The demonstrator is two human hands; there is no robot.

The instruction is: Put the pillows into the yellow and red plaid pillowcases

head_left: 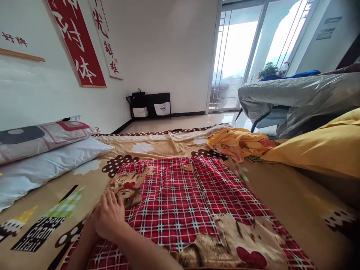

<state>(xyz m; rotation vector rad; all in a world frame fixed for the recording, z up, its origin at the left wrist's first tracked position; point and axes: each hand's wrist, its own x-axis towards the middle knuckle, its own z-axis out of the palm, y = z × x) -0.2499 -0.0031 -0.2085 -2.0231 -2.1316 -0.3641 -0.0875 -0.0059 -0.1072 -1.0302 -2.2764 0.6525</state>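
Observation:
A red plaid blanket (174,198) with printed animal pictures lies folded into a rough rectangle on the bed. At its left edge, my right hand (111,217) rests with the fingers stretched out along the cloth, beside a printed animal face. My left hand (94,217) is just left of it and mostly covered by it, so its fingers are hidden. Both forearms come in from the bottom of the view, the right one crossing over the blanket's near left part.
The bed wears a tan patterned sheet (264,187). Pillows (56,165) lie along the left wall. A yellow crumpled cloth (239,142) and a large yellow bundle (320,142) lie at right. Behind them stands a plastic-covered table (295,88), near a sliding glass door (236,48).

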